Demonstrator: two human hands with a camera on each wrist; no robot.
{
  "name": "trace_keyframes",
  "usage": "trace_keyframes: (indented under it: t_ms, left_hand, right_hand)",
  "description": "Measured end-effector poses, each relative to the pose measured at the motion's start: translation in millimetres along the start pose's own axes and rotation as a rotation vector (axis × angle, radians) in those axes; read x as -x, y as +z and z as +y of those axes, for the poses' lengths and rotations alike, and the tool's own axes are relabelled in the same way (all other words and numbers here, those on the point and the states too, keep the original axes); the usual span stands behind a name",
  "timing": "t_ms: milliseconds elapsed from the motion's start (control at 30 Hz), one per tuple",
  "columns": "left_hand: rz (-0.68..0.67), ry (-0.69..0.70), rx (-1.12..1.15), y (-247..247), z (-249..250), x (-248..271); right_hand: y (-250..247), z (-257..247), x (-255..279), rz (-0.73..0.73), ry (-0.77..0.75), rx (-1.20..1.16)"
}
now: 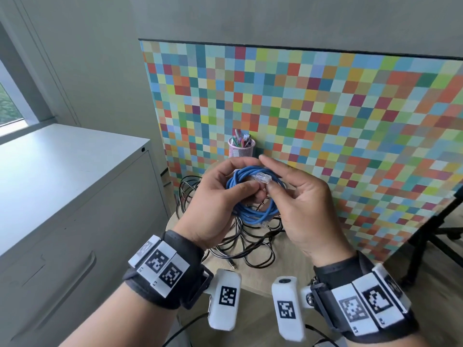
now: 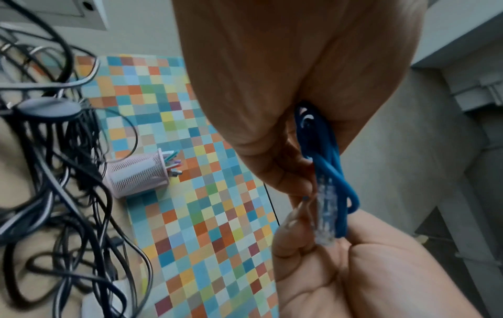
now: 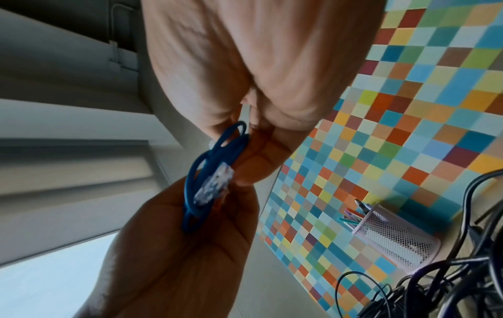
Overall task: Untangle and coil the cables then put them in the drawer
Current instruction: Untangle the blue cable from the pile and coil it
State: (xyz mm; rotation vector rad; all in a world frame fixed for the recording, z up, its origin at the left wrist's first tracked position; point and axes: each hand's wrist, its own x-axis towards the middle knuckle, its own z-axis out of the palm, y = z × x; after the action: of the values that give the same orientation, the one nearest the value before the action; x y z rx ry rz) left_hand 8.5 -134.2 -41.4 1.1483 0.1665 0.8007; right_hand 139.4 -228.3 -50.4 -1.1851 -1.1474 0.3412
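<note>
Cabinet: grey metal, at the far left, drawer fronts closed; presumably the drawer the cables are bound for.
Black cables: a loose tangle on the small wooden table, below the hands, not yet sorted.
Left hand: fingers and thumb curled around the blue cable, gripping the bundle of loops in the air above the table.
Blue cable: already wound into several loops; one clear plug lies across the top of the coil, the other hangs at the bottom.
Right hand: thumb and forefinger pinch at the top plug, the other fingers relaxed and spread.
Pen cup: pink mesh, behind the hands against the checkered board.
Step in hand: finishing the blue coil, likely securing its loose end.
Next move: probably tuck or wrap that end so the loops hold, while the left hand's grip stays firm; then carry it left to the cabinet, whose drawer must be opened first.
</note>
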Motion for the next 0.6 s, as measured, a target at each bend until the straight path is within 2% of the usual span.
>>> trace_keyframes:
  t_ms: [300, 600]
  left_hand:
    - [0.091, 0.021, -0.230, -6, 3, -1]
    - [0.072, 0.025, -0.450, -7, 6, -2]
  right_hand:
    - [2, 2, 3, 0.033, -0.034, 0.065]
    - [-7, 11, 1, -0.050, 0.086, 0.060]
